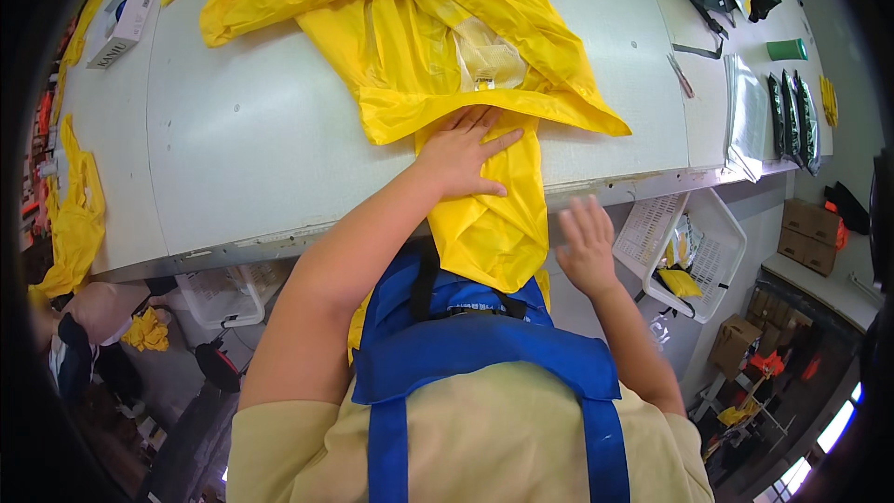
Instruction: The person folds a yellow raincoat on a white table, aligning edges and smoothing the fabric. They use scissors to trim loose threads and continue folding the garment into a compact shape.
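Note:
A yellow waterproof garment (503,214) lies across the table, and one long part of it hangs over the front edge toward my blue apron (484,354). My left hand (466,154) rests flat on this part with fingers spread, its fingertips close to the hem of the wider yellow piece. Inside that wider piece a pale translucent lining (489,61) with a small label shows. To the right of the hanging part, my right hand (587,240) is raised in front of the table edge, fingers extended, slightly blurred, touching nothing.
The white table (251,149) spans the front. A white box (126,19) stands at far left, with more yellow fabric (79,205) near it. On the right are small scissors (682,76), clear plastic bags (745,116), dark packets (792,116) and a green roll (787,49). Below hangs a white basket (722,261).

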Tool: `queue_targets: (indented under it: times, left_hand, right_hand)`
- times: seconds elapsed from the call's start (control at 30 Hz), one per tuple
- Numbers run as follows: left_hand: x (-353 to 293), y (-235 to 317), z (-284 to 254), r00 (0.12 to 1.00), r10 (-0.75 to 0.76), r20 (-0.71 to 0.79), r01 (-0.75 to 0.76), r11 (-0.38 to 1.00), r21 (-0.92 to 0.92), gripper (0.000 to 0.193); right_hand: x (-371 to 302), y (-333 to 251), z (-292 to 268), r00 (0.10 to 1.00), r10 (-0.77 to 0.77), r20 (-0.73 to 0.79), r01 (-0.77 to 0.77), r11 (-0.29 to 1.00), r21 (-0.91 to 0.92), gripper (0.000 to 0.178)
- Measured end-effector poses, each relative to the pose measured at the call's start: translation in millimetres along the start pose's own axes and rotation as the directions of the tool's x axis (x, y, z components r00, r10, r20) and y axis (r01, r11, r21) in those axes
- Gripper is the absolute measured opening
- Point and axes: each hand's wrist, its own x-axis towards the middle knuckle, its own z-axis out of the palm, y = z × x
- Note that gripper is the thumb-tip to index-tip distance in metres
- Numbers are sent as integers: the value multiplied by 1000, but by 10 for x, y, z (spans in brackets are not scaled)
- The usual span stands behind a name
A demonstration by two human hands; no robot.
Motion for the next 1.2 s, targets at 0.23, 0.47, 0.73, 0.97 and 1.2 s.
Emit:
queue_targets:
  times: [0.23, 0.47, 0.73, 0.97, 1.2]
  left_hand:
    - [-13, -80, 161, 986, 90, -142, -82, 995, 58, 74]
    - [-176, -277, -361, 905, -91, -415, -143, 856, -498, 19]
    - [-641, 406, 263, 925, -57, -376, -2, 988, -154, 18]
    - [-345, 113, 60, 965, -261, 12, 246, 895, -372, 18]
    - [-250, 205, -103, 952, -269, -145, 232, 946, -226, 19]
  right_hand:
    - [749, -30, 136, 946, 7, 325, -127, 928, 350, 26]
    - [1332, -100, 178, 722, 464, 514, -577, 813, 78, 51]
    - [1469, -183, 25, 834, 342, 432, -400, 915, 48, 44]
    - [1058, -319, 89, 952, -298, -78, 307, 937, 168, 25]
    - [1333, -4, 324, 933, -357, 43, 327, 893, 310, 19]
